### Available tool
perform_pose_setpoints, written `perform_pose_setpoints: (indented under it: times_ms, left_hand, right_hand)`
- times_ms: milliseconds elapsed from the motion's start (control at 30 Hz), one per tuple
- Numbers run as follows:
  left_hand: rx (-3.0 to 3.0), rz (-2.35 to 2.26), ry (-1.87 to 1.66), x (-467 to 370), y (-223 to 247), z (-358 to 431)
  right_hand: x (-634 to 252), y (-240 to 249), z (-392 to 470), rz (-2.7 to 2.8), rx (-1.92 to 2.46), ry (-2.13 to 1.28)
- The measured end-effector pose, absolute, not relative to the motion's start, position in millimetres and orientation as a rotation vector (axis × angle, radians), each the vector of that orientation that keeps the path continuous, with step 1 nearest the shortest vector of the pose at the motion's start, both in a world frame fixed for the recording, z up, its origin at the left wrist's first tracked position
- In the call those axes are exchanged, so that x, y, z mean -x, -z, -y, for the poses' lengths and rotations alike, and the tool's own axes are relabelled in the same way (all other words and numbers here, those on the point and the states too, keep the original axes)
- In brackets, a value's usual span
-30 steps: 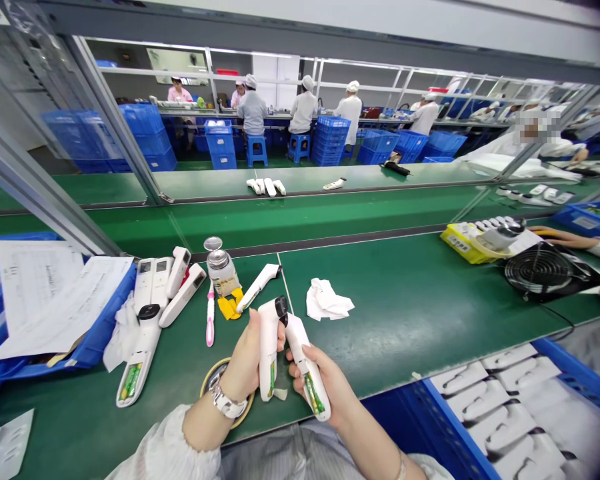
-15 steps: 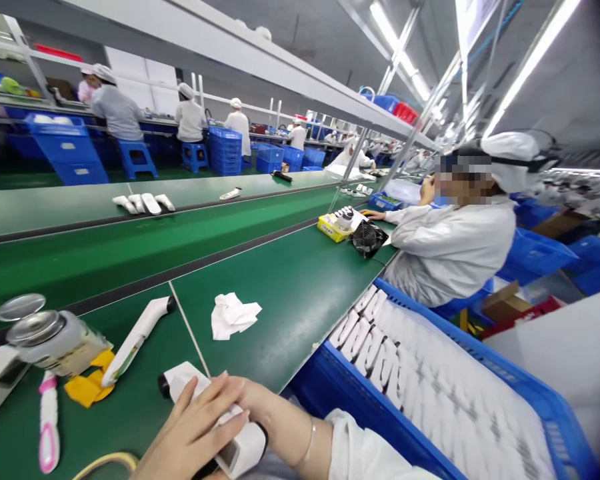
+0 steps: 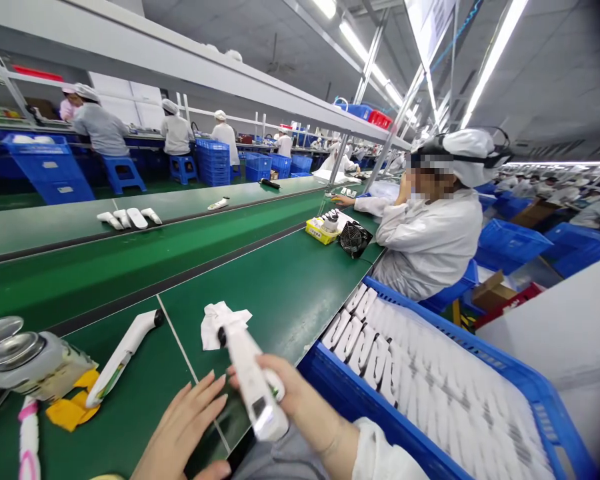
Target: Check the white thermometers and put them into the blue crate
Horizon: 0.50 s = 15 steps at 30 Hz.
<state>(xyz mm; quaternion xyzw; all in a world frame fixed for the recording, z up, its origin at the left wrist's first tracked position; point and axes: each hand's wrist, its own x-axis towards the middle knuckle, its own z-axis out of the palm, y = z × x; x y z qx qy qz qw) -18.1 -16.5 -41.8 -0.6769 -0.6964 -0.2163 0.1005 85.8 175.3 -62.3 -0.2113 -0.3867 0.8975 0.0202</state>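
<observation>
My right hand (image 3: 300,393) is closed around a white handheld device (image 3: 250,377) with a black tip and a small dark screen; its tip points away from me. The device is slightly blurred and hangs over the near table edge. Beside it, my left hand (image 3: 183,427) is open, fingers stretched out, holding nothing. A crumpled white cloth (image 3: 213,327) lies just beyond the device's tip. To the left, a similar white device (image 3: 125,353) rests with its lower end on a yellow cloth (image 3: 73,412).
At far left stand a metal-topped pump bottle (image 3: 45,370) and a pink-and-white tool (image 3: 29,437). A blue crate (image 3: 430,317) of white devices is at my right. Farther along are a yellow tray (image 3: 321,233), a black fan (image 3: 355,239) and a seated co-worker (image 3: 430,227).
My left hand has come off the device and moved down-left, its fingers spreading. My right hand has raised the device and swung it to the right. The view has shifted slightly.
</observation>
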Motion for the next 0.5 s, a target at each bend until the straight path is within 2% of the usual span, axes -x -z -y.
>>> perform_pose_setpoints:
  times_ms: [133, 233, 367, 500]
  left_hand:
    - [1.822, 2.356, 0.772, 23, 49, 20]
    - [1.808, 2.411, 0.798, 23, 52, 18]
    - [1.83, 2.417, 0.811, 23, 54, 12]
    - [1.808, 2.504, 0.776, 26, 59, 9]
  right_hand:
    - [-142, 42, -265, 0.994, 0.835, -2.38]
    - [-191, 37, -343, 0.913, 1.008, -2.02]
    - [-241, 52, -431, 0.878, 1.279, -1.62]
    - [-264, 82, -483, 0.923, 1.512, -1.344]
